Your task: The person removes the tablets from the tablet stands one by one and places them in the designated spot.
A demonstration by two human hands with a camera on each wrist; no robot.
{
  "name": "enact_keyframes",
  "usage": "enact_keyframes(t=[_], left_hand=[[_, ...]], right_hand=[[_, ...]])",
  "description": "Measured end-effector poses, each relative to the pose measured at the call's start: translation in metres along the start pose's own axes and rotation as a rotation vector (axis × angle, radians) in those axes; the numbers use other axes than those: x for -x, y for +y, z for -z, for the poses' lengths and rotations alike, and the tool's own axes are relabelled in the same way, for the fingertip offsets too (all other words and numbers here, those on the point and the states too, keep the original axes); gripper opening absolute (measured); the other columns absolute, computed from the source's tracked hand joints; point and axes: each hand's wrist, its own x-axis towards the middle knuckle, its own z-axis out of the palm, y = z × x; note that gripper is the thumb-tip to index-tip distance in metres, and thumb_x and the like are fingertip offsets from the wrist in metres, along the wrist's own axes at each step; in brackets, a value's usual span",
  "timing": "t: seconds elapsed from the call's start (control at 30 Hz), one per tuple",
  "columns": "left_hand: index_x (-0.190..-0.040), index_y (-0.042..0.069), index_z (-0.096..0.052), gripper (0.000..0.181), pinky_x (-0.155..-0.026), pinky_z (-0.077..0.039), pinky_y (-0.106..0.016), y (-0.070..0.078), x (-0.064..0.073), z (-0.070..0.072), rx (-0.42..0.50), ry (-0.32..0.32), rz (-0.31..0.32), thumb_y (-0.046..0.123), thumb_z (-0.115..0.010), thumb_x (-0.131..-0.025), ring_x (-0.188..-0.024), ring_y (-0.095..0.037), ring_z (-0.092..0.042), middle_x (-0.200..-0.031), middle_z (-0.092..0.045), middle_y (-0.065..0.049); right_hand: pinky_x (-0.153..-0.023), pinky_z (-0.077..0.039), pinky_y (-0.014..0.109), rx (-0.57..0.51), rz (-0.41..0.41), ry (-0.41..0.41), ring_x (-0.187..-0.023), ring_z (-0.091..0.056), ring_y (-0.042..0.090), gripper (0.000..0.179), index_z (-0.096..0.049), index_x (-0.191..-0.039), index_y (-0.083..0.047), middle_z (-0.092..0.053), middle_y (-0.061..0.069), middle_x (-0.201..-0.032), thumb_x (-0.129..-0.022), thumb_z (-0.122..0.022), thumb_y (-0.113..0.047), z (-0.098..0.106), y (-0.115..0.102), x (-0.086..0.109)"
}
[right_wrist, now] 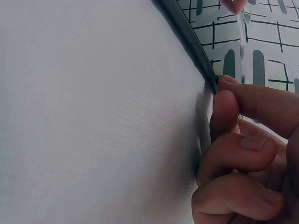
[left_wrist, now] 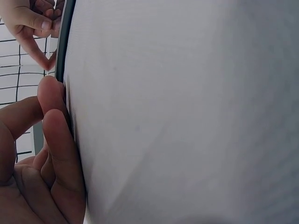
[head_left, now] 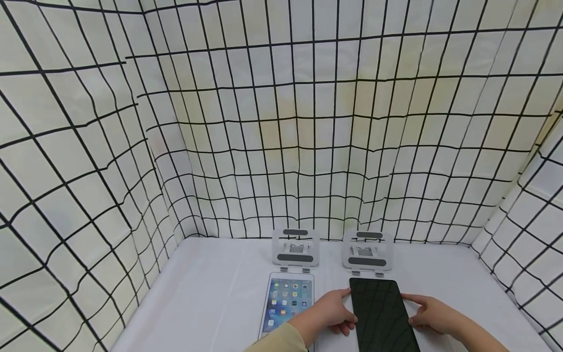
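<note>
A black tablet (head_left: 381, 313) with a dark screen lies on the white surface at the lower right of the head view, its lower end cut off by the frame. My left hand (head_left: 332, 310) grips its left edge, the index finger reaching to the top corner and the thumb lower down. At the opposite edge, my right hand (head_left: 435, 313) holds the tablet with thumb and index finger. The right wrist view shows those fingertips against the thin tablet edge (right_wrist: 192, 44), other fingers curled. In the left wrist view, fingertips meet the tablet's edge (left_wrist: 65, 42).
A white tablet (head_left: 286, 300) with a lit screen of app icons lies left of the black one, partly behind my left forearm. Two stands with grey pads, the left stand (head_left: 295, 248) and the right stand (head_left: 367, 252), are behind the tablets. Black-gridded white walls (head_left: 325, 161) enclose the table (head_left: 198, 293).
</note>
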Motion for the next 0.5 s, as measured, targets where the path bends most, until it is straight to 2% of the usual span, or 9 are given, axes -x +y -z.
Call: enact_keyframes(t=[0.13, 0.3, 0.5], left_hand=[[-0.148, 0.011, -0.045, 0.068, -0.043, -0.043, -0.023, -0.001, -0.0021, -0.0016, 0.005, 0.002, 0.006, 0.009, -0.075, -0.087, -0.047, -0.011, -0.058, -0.067, -0.07, -0.008], [-0.148, 0.01, -0.045, 0.067, -0.043, -0.043, -0.024, 0.0001, -0.0015, -0.0023, 0.013, -0.001, 0.007, 0.009, -0.074, -0.087, -0.047, -0.011, -0.057, -0.068, -0.069, -0.007], [-0.149, 0.009, -0.042, 0.065, -0.047, -0.045, -0.025, 0.0022, -0.0005, 0.0004, 0.029, -0.025, 0.003, 0.02, -0.071, -0.091, -0.051, -0.014, -0.06, -0.073, -0.07, -0.006]], right_hand=[[-0.05, -0.034, 0.025, -0.01, -0.014, -0.004, -0.049, -0.039, 0.012, 0.072, -0.043, -0.144, 0.005, -0.058, 0.004, -0.063, -0.081, -0.075, -0.007, 0.0005, 0.0026, -0.0021], [-0.05, -0.035, 0.024, -0.02, 0.009, -0.014, -0.051, -0.041, 0.012, 0.071, -0.041, -0.144, 0.007, -0.058, 0.004, -0.064, -0.083, -0.074, -0.009, 0.0019, 0.0056, -0.0012], [-0.053, -0.039, 0.027, 0.001, -0.032, 0.055, -0.058, -0.05, 0.017, 0.062, -0.047, -0.14, 0.005, -0.06, 0.005, -0.069, -0.088, -0.072, -0.019, 0.0011, 0.0043, -0.0003]])
